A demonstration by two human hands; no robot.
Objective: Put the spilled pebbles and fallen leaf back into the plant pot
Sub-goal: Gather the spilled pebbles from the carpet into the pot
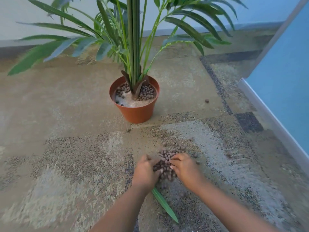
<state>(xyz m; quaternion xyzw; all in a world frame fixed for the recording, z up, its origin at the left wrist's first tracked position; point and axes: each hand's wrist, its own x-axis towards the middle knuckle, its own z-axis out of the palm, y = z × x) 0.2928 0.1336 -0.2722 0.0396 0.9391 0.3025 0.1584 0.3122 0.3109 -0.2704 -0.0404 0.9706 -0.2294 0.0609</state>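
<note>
A terracotta plant pot (135, 113) stands on the carpet holding a tall green palm; brown pebbles cover the back half of its pale soil. A pile of spilled brown pebbles (165, 163) lies on the carpet in front of the pot. My left hand (145, 171) and my right hand (185, 168) cup this pile from either side, fingers curled into the pebbles. A fallen green leaf (164, 204) lies flat on the carpet just below my hands, its upper end hidden under my left wrist. Stray pebbles sit around the pile, and one (207, 101) lies right of the pot.
Long palm fronds (55, 47) spread out above the floor at left and right. A blue partition with a pale metal base rail (267, 113) runs along the right side. A white wall with a grey skirting (16, 46) runs behind the pot.
</note>
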